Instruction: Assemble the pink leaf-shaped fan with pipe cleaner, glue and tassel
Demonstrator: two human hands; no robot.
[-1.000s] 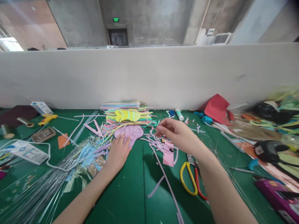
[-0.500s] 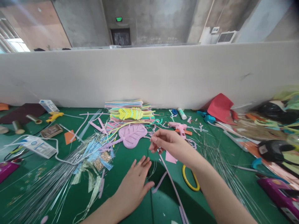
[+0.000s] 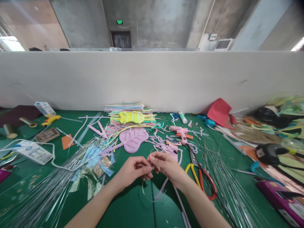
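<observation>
My left hand point(image 3: 133, 171) and my right hand point(image 3: 168, 166) meet above the middle of the green table, fingertips pinched close together. Between them is a thin, pale, see-through strand point(image 3: 142, 189), which hangs in a loop below the fingers; its exact material is hard to make out. Beneath it lies a lilac strip point(image 3: 161, 190) on the table. Just beyond the hands rests a lilac leaf-shaped piece point(image 3: 134, 139) with a twisted stem. Scissors point(image 3: 194, 159) with one yellow and one red handle lie beside my right forearm.
A pink glue gun point(image 3: 182, 133) lies behind the scissors. Pipe cleaners point(image 3: 125, 107) are stacked by the white partition point(image 3: 152, 79). Bundles of thin wire spread on both sides, with blue tassels point(image 3: 92, 155) at the left. A white power strip point(image 3: 34, 152) trails its cord.
My left hand has risen from lying spread near the tabletop and now pinches against my right hand. The right hand has come lower, and its arm no longer covers the scissors.
</observation>
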